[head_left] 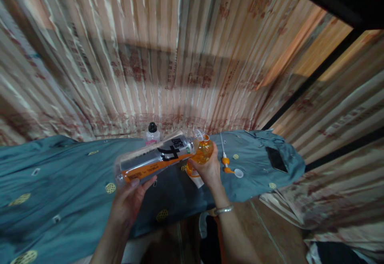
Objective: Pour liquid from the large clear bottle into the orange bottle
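My left hand (130,196) is closed under the base of a large clear plastic bottle (156,156) with an orange and black label. That bottle is tilted, its neck pointing right and lying at the mouth of a small orange see-through bottle (205,152). Around the orange bottle wraps my right hand (210,166), with a silver bangle on the wrist. Whether liquid is flowing between the two mouths I cannot tell. Right of my right hand, an orange pump top (226,162) with a long pale tube lies on the cloth, beside a small white cap (239,173).
A teal patterned cloth (75,172) covers the surface. Behind the clear bottle stands a bottle with a black cap (153,128). A black phone-like slab (276,159) lies at the right. Patterned curtains (168,56) hang behind, and dark frame bars (315,76) cross at right.
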`<state>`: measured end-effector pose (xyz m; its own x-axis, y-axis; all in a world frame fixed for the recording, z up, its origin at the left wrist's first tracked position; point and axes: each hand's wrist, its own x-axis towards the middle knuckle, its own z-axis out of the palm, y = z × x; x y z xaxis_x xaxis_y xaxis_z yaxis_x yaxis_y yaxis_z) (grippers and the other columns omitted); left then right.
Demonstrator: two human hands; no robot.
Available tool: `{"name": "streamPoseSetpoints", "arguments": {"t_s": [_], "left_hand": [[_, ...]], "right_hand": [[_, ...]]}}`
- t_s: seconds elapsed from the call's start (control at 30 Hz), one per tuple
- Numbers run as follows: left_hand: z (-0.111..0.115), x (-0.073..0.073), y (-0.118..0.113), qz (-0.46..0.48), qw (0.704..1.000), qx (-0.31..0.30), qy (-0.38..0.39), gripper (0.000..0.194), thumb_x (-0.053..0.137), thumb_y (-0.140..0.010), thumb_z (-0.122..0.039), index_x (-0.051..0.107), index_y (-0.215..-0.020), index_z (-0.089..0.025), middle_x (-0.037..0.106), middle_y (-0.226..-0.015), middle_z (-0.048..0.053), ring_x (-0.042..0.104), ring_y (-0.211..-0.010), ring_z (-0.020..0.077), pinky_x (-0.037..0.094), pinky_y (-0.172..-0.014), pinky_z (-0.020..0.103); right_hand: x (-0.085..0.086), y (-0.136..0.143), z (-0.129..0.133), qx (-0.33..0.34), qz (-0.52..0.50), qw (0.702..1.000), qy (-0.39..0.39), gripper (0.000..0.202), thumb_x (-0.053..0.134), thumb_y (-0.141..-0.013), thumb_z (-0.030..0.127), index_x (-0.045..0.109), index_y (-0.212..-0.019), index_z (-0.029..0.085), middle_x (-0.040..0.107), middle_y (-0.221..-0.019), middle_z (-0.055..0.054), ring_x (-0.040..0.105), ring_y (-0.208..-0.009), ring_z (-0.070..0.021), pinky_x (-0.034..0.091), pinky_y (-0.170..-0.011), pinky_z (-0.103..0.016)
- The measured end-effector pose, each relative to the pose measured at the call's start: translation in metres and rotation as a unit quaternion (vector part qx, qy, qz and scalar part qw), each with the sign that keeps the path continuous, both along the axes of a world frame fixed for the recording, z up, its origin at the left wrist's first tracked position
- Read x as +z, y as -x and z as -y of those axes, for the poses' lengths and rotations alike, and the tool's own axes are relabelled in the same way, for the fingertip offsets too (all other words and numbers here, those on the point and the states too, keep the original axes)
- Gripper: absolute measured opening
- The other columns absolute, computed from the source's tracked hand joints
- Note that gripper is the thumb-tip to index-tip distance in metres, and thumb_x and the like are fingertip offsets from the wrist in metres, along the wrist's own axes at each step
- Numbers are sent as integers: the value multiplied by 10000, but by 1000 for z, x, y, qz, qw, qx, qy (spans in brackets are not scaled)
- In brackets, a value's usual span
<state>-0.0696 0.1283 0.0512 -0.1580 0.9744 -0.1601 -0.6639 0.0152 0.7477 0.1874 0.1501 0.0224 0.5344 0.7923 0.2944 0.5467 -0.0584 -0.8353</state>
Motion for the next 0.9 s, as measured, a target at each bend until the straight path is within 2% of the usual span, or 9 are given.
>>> {"name": "streamPoseSetpoints", "arguments": {"t_s": [0.17,0.3,0.47,0.67,0.77,0.9], "left_hand": [[3,3,-2,-37,999,-17,-7,843,1080,-427,-377,781,-1213,-329,861,-985,-1,838,-908,280,729,-692,348],[9,4,0,-80,996,-28,-25,837,1076,-460,-356,772,-1239,-336,857,-1086,11,838,-913,282,717,-654,336],[17,7,-1,-99,994,-35,-18,819,1065,-493,-356,766,-1255,-339,846,-1206,39,822,-1084,353,734,-718,399],[20,17,0,-107,993,-34,-22,949,1062,-455,-347,717,-1338,-306,828,-1289,80,799,-1165,424,749,-830,518],[22,17,1,-124,991,-36,-37,888,1051,-525,-355,703,-1340,-300,833,-1269,72,805,-1151,411,750,-851,541],[29,19,-7,-132,987,-24,-85,792,1027,-593,-320,697,-1313,-331,827,-1271,31,821,-1079,335,754,-786,453]], "right_hand": [[0,-1,1,-7,-17,1000,-3,1272,955,-608,522,373,-1661,109,673,-1539,-271,676,-1423,-450,559,-1183,-583],[0,-2,2,-10,-31,999,-6,1308,964,-596,550,369,-1667,89,702,-1492,-278,705,-1378,-452,583,-1147,-576],[1,-2,3,-15,-31,999,-7,1320,962,-598,559,367,-1672,74,722,-1457,-282,723,-1345,-462,592,-1123,-586],[-2,0,2,-14,-14,1000,-13,1312,955,-608,535,353,-1680,77,719,-1463,-285,730,-1334,-461,596,-1110,-587],[-3,1,2,-14,-10,1000,-14,1330,954,-599,540,341,-1680,66,692,-1499,-306,705,-1373,-467,578,-1136,-598],[-1,-1,3,-16,-14,1000,-2,1379,956,-585,562,318,-1695,48,692,-1492,-313,705,-1368,-485,578,-1133,-609]]}}
